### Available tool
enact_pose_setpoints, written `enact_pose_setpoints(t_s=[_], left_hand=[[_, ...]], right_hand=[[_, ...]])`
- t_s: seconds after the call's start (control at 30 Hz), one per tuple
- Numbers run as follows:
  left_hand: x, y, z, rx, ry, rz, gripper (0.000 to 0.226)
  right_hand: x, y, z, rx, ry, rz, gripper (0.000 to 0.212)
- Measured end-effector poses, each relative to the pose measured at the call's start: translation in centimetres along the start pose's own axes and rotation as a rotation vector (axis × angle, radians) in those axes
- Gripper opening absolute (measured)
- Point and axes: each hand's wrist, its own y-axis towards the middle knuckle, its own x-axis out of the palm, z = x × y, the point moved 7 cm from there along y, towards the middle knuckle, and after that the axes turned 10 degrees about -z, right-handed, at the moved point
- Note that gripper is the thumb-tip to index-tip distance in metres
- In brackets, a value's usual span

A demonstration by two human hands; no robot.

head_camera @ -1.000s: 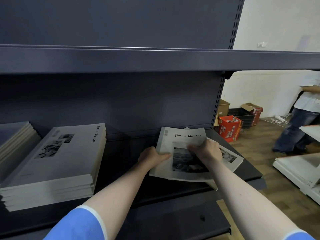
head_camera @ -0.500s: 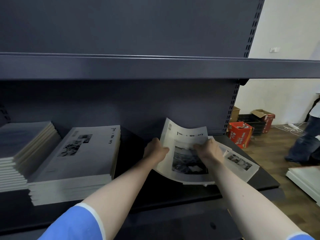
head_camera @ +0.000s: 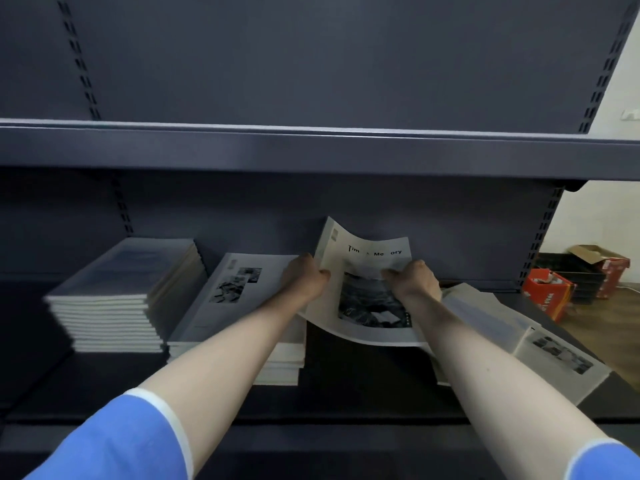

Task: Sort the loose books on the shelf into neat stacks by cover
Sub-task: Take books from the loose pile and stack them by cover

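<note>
A thin white book [head_camera: 367, 299] with a black-and-white photo cover is lifted off the dark shelf [head_camera: 346, 396], bending upward at its far edge. My left hand [head_camera: 304, 277] grips its left edge and my right hand [head_camera: 412, 280] grips its cover from the right. Left of it lies a stack of books with the same white cover [head_camera: 228, 306]. Further left stands a taller stack with bluish-grey covers [head_camera: 121, 289]. To the right, under my right arm, a few loose white books [head_camera: 540, 344] lie askew.
The upper shelf board [head_camera: 311, 147] hangs low above the books, and the back panel is close behind. Past the shelf's right end, red cardboard boxes [head_camera: 547, 292] sit on a wooden floor.
Both hands have lifted the white book off the loose pile and carried it left toward the matching stack. My view has swung left, bringing the bluish stack fully into sight.
</note>
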Motion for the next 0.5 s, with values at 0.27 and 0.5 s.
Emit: enact_pose_setpoints(t_s=[0.27,0.5], left_hand=[[-4.2,-1.4,-5.0,-0.065,-0.060,0.045,0.038],[-7.0,-2.9,-9.3,-0.154,0.023,0.063,0.042]], right_hand=[[3.8,-1.8,-5.2,-0.097,-0.034,-0.043,0.052],[8.1,-3.5,-8.2,-0.114,-0.059,-0.120,0.053]])
